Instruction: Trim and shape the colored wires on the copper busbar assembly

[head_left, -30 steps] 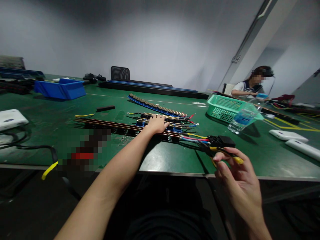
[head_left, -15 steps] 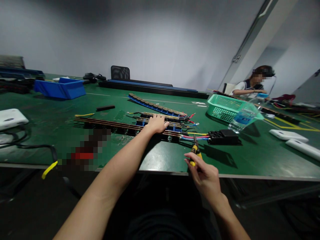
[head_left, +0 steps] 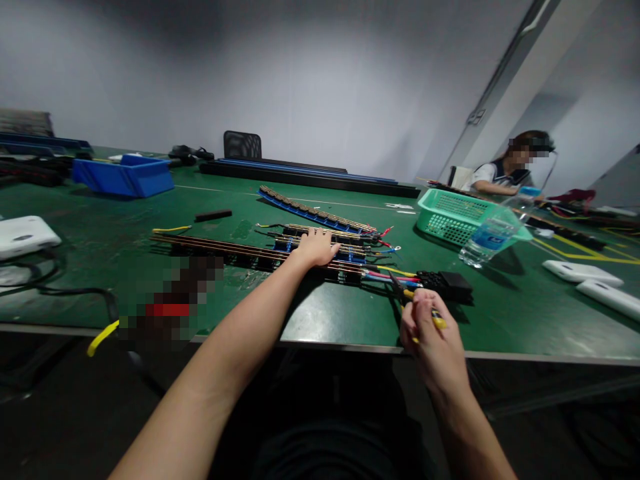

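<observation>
My left hand [head_left: 317,249] lies with its fingers stretched over several conductor strips, near the right end of a long black strip with copper-coloured rails [head_left: 235,250]. Red, blue and yellow wires [head_left: 387,275] run from that strip to a black connector block [head_left: 453,285] on the right. Close to these wires, my right hand [head_left: 434,337] is wrapped round pliers with yellow and black handles [head_left: 439,321]. The plier jaws point up and left toward the wires; whether they touch them I cannot tell. Behind my left hand, a blue-based strip [head_left: 315,212] lies at a slant.
A green basket [head_left: 450,213] and a water bottle [head_left: 485,243] stand at the right, with white devices [head_left: 583,272] in front. On the left are a blue bin [head_left: 123,179] and a white device [head_left: 27,235] with cables. A co-worker [head_left: 505,175] sits at the far right.
My right hand has moved right and turned, with the pliers now tilted to the left. The connector block has shifted and turned slightly. My left hand stays on the strips.
</observation>
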The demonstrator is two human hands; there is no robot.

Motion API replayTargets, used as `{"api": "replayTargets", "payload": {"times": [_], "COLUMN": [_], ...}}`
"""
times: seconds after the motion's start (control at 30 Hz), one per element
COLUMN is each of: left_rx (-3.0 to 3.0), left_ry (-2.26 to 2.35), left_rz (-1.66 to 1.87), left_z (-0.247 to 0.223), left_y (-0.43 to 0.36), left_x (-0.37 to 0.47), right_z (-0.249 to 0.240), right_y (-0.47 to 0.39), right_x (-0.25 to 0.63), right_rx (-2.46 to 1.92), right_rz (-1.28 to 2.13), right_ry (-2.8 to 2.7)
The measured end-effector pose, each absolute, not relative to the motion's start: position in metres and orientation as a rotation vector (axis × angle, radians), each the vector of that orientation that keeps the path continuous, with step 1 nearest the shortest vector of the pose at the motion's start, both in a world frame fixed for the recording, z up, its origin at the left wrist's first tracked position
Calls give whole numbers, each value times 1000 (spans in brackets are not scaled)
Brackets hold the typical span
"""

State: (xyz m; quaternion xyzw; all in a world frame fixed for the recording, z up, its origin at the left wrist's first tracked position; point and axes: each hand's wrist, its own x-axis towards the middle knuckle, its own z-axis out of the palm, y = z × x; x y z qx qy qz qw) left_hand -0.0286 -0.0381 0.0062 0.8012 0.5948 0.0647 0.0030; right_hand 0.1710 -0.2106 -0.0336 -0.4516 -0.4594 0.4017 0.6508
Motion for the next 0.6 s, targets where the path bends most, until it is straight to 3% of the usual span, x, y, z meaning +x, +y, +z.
{"api": "replayTargets", "payload": {"times": [0.13, 0.6], "left_rx": [2509, 2511], "left_ry": [1871, 1865], "left_rz": [217, 191], "left_z": [5, 9], "left_y": [-37, -41], "left_x": [-28, -28], "right_z": [-29, -31], "right_y": [-212, -226], "right_x": [166, 171], "right_rx": [-944, -1037], "right_rz": [927, 580], "right_ry": [-918, -1334]}}
